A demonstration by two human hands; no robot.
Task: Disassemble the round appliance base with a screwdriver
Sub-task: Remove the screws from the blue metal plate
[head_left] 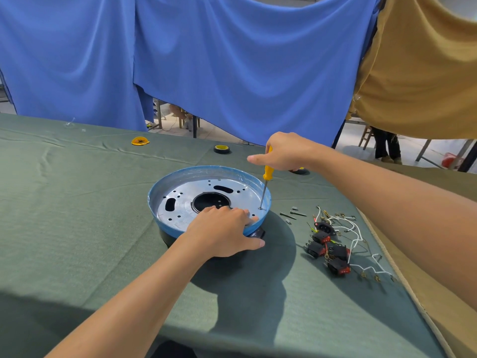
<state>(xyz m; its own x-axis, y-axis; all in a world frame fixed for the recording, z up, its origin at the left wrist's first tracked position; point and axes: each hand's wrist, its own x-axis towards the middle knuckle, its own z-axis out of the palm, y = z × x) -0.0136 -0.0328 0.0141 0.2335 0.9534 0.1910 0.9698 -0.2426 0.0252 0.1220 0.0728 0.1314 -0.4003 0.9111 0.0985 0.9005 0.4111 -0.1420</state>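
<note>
The base (206, 169) sits open side up on the cloth (77, 228), the left hand (224, 233) laid over its near rim, fingers (232, 212) flat on the inner plate (180, 200) and thumb down the outer wall, evidently to stop it turning. The right hand (284, 153) is wrapped round the handle of the screwdriver (267, 174), held nearly upright with its tip at a hole just inside the base's right rim; whether a screw sits under the tip cannot be confirmed. Loose screws (293, 215) and wired switches (327, 244) lie right of the base, seemingly parked clear of the work.
</note>
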